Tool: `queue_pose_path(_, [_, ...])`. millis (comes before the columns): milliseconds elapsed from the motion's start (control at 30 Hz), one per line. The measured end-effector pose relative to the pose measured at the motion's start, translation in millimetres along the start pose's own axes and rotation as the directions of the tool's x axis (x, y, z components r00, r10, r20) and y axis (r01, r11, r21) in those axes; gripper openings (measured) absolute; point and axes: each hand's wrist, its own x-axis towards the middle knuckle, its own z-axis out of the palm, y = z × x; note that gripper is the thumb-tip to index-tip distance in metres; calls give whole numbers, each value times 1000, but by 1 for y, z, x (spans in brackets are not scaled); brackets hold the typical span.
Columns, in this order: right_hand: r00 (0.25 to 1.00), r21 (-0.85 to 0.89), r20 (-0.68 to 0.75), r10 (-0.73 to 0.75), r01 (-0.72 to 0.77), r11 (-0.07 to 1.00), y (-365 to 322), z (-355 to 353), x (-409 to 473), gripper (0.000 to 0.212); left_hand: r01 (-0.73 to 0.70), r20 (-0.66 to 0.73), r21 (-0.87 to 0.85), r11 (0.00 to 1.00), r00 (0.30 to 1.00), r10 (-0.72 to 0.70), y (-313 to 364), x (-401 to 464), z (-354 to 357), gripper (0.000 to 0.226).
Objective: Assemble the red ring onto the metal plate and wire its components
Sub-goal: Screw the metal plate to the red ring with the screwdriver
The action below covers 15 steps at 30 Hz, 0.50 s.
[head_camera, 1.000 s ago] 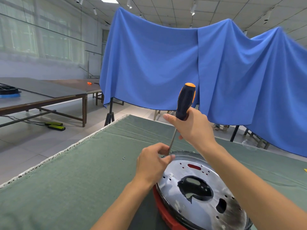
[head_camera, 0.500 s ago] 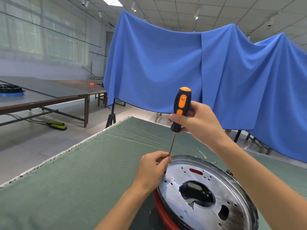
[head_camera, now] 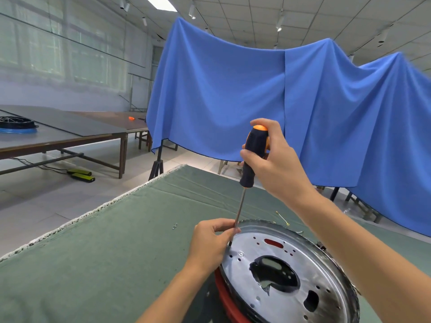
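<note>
Right hand: the right hand (head_camera: 275,164) had its grip closed round the black-and-orange handle of the screwdriver (head_camera: 253,157), held nearly upright.
Left hand: the left hand (head_camera: 210,241) pinched the lower shaft of the screwdriver, steadying its tip at the plate's far-left rim.
Metal plate: the metal plate (head_camera: 286,259) lay on the red ring (head_camera: 224,297), which showed below its near-left edge.
Bench: the bench (head_camera: 93,264) wore a green cloth; small screws (head_camera: 175,226) lay left of the plate.
Background: a blue sheet (head_camera: 233,94) hung behind.
</note>
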Motion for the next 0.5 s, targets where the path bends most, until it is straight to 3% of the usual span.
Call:
queue_pose_path(100, [990,-299,-139,-16,-27,954,-2,0,4,45,-4,5,18,1000,1000,4,0,-1,-1,34])
queue_pose_path(200, [986,-610,-158,-54,-55,790,-9,0,8,55,37,13,28,999,999,-37,-3,-2,-1,31])
queue_pose_path(300, [999,-445,16,-33,36,895,-16,-4,9,36,59,-3,21,998,998,-59,-5,-1,-2,28])
queue_pose_path(333, [994,-409,59,-88,104,907,-17,-7,11,32,59,-2,24,998,998,-59,-5,-1,-2,27])
queue_pose_path(433, [975,-536,120,-186,221,815,-23,-18,20,18,64,7,28,998,998,-64,-5,-2,-2,32])
queue_pose_path(500, [990,-722,101,-101,143,677,-26,-22,28,34,74,-9,19,997,997,-73,-7,-3,-1,34])
